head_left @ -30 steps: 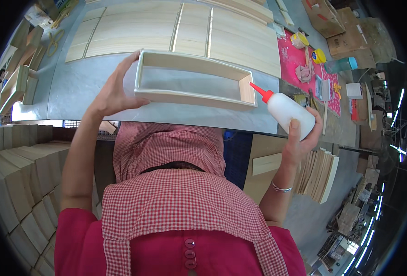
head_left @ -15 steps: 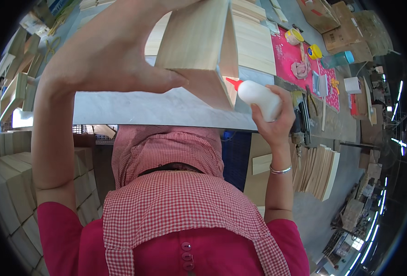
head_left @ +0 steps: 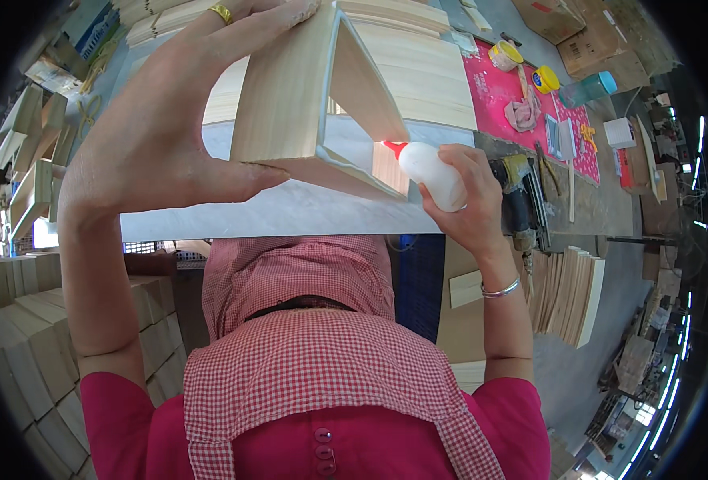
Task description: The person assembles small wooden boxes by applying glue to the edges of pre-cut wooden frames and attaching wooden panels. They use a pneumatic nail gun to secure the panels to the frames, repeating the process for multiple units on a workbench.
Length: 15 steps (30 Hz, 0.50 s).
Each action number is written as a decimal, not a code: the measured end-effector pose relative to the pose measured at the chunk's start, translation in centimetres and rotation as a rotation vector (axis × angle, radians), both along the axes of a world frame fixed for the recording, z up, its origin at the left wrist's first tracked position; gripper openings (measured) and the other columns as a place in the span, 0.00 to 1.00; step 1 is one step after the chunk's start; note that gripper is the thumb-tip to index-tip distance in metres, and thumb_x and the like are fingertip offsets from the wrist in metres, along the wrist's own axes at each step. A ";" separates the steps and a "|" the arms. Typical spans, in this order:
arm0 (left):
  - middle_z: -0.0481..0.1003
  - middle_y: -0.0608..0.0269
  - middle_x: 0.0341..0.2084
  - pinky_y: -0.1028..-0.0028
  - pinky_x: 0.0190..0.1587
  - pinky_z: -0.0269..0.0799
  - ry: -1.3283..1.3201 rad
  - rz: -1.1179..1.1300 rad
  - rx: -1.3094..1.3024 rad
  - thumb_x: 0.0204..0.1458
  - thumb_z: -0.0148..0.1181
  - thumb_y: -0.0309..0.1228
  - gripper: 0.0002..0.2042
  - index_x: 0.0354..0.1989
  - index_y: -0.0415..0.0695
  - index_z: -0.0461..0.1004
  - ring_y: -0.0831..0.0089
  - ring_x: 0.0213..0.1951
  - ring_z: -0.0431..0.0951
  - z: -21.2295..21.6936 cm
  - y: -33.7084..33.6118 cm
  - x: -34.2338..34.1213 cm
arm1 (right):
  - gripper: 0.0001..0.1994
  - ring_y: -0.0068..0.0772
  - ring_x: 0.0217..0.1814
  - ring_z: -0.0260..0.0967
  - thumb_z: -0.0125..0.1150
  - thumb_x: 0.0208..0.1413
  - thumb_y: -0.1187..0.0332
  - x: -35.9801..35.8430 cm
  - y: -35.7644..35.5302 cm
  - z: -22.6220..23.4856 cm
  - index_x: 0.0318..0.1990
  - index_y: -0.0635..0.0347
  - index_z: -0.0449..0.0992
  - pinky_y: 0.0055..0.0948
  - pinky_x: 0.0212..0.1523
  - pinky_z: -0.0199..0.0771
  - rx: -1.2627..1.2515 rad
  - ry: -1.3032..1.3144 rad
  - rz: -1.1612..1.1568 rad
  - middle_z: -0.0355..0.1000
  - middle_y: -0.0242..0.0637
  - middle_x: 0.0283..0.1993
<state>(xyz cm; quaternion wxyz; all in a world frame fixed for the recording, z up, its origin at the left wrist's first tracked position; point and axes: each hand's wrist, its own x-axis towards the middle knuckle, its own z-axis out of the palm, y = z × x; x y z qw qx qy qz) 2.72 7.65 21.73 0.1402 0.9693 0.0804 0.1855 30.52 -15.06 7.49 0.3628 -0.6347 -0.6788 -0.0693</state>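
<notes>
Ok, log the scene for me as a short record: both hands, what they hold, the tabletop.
Left hand: left hand grips the pale rectangular wooden frame by its left end
Frame pose: tilted, left end raised toward the camera
Frame edge: white bead along the rim
Right hand: right hand holds the white plastic squeeze bottle
Nozzle: red pointed nozzle at the frame's right end; contact unclear
Tabletop: pale wooden boards beyond the frame; pink patterned mat to the right
</notes>
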 end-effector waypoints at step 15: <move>0.66 0.48 0.67 0.55 0.71 0.59 0.057 0.031 -0.104 0.25 0.78 0.32 0.55 0.73 0.44 0.61 0.50 0.69 0.64 -1.1 0.6 -0.3 | 0.28 0.51 0.49 0.75 0.76 0.41 0.76 1.6 -2.9 2.7 0.53 0.60 0.72 0.42 0.50 0.77 0.002 -0.006 -0.100 0.75 0.48 0.49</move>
